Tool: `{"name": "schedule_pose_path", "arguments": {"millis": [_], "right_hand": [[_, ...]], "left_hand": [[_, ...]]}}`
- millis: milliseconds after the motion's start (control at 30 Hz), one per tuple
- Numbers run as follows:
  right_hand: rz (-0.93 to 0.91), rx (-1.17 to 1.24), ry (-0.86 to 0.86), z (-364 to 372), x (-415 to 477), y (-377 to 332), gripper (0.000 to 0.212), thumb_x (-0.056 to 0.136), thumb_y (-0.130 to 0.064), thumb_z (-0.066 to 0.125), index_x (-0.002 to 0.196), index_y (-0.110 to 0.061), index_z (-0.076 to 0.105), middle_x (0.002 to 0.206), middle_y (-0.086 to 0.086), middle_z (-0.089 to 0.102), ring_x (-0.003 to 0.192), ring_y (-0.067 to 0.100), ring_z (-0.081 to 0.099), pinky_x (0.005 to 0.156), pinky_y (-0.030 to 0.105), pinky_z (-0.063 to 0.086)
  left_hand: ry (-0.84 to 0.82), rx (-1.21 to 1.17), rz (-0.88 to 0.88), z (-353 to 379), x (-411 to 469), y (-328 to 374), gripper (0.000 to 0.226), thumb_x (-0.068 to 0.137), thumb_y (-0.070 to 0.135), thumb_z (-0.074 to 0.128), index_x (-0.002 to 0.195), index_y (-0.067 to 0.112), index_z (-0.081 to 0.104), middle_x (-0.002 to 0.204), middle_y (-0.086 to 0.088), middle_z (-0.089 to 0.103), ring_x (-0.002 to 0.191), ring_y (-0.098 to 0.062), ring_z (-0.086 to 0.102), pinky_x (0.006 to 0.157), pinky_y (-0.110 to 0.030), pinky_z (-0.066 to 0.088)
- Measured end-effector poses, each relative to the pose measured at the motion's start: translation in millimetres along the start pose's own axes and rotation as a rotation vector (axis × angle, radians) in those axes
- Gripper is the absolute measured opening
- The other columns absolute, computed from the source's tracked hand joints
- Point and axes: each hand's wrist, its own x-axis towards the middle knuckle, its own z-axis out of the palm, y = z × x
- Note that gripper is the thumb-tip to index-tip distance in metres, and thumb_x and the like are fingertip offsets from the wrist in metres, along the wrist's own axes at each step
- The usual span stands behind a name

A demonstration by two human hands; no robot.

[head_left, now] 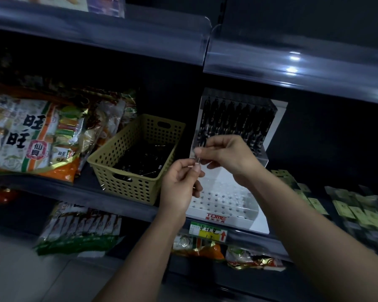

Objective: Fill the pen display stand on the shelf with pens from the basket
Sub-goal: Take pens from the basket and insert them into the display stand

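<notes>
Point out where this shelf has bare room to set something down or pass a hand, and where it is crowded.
Free: the front holes of the stand, below the left hand and right hand pinching a pen; the shelf right of it looks bare. Crowded: back row of pens, basket, snack bags.

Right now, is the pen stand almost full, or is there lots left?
Lots left. Done: the back rows of the stand hold black pens. In hand: the left hand and right hand hold one pen between them. Left: the front holes are empty, and the basket has a pile of pens.
</notes>
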Motion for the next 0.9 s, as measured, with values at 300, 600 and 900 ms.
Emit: {"name": "schedule_pose_path", "arguments": {"millis": [300,600,900], "right_hand": [[-0.134,0.107,0.385,-13,24,-23,0.028,0.085,-0.004,0.069,0.107,-0.012,0.053,0.09,0.01,0.064,0.077,0.021,0.064,0.063,0.024,0.058],[-0.277,-0.089,0.615,-12,37,-18,0.019,0.082,-0.009,0.072,0.097,-0.013,0.062,0.081,-0.004,0.06,0.086,0.02,0.062,0.085,0.042,0.053],[-0.347,-0.204,0.662,-7,43,-14,0.024,0.084,-0.01,0.07,0.107,-0.007,0.064,0.087,-0.003,0.061,0.086,0.016,0.061,0.081,0.03,0.051]], "left_hand": [[0.027,0.567,0.208,-23,24,11,0.015,0.091,0.011,0.059,0.104,0.017,0.064,0.092,0.006,0.064,0.086,-0.01,0.061,0.078,-0.027,0.051],[-0.096,1.595,0.231,-70,39,20,0.036,0.098,0.038,0.043,0.124,0.018,0.057,0.119,-0.004,0.061,0.111,-0.024,0.055,0.095,-0.037,0.035],[-0.157,1.71,0.247,-76,39,17,0.034,0.102,0.035,0.031,0.097,0.018,0.06,0.099,-0.004,0.068,0.097,-0.024,0.06,0.088,-0.034,0.028]]}}
